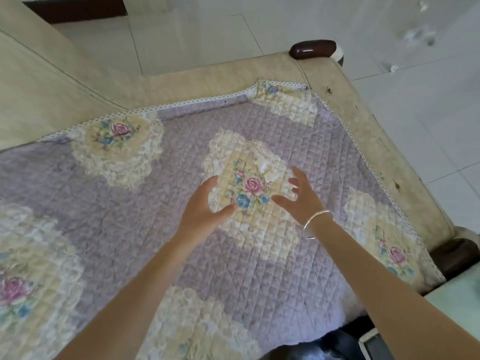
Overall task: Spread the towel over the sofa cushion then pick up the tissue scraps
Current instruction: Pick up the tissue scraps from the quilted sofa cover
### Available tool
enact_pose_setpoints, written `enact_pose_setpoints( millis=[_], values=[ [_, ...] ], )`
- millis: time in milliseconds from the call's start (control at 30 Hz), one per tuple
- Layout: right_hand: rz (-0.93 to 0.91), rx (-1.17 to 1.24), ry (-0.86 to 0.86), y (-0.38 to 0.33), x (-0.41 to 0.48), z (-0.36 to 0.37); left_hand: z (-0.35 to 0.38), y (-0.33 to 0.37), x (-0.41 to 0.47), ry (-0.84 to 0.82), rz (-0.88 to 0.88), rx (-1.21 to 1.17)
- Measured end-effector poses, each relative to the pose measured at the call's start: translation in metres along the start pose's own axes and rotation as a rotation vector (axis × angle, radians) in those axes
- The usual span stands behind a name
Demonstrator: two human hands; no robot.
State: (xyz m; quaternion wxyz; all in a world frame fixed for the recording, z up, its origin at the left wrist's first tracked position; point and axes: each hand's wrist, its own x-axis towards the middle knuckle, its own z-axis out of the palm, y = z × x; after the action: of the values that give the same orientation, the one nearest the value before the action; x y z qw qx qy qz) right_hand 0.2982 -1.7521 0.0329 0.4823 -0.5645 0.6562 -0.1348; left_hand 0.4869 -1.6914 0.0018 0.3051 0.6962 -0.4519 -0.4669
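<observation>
The towel (135,229) is a quilted lilac cloth with cream floral medallions and a lace border. It lies spread flat over the sofa cushion, reaching the backrest and the right arm. My left hand (205,206) hovers over the middle medallion with fingers apart and nothing in it. My right hand (301,193), with a silver bangle on the wrist, is also open just to its right. A small white tissue scrap (265,166) lies on the medallion between and beyond my hands. More white tissue scraps (419,36) lie on the floor at top right.
The beige sofa backrest (39,81) rises at left. The padded sofa arm (368,118) with dark wooden ends (313,49) runs along the right. White floor tiles (197,40) lie beyond. A pale table edge (457,302) shows at bottom right.
</observation>
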Motion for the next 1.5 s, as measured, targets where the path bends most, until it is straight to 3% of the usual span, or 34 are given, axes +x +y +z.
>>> enact_pose_setpoints(
  millis=[233,367,667,1000,1100,1367,1500],
  values=[
    [0.115,-0.059,-0.091,0.043,0.079,0.030,0.049,-0.017,0.087,-0.132,0.038,0.061],
    [0.178,-0.018,0.004,0.057,0.122,0.044,0.071,-0.028,0.128,-0.153,0.069,0.108],
    [0.112,0.021,0.190,0.082,0.162,0.064,0.104,-0.028,0.190,-0.011,0.380,0.579],
    [0.256,0.069,0.261,0.071,0.160,0.060,0.059,-0.053,0.144,0.184,0.294,0.306],
    [0.191,-0.014,0.287,0.048,0.144,0.072,0.026,-0.071,0.117,0.275,0.194,0.281],
    [-0.124,-0.144,-0.013,-0.049,0.088,0.165,-0.069,-0.119,0.032,0.510,-0.071,0.179],
    [-0.190,-0.199,-0.232,-0.086,0.058,0.220,-0.112,-0.137,-0.010,0.640,-0.164,0.151]
  ],
)
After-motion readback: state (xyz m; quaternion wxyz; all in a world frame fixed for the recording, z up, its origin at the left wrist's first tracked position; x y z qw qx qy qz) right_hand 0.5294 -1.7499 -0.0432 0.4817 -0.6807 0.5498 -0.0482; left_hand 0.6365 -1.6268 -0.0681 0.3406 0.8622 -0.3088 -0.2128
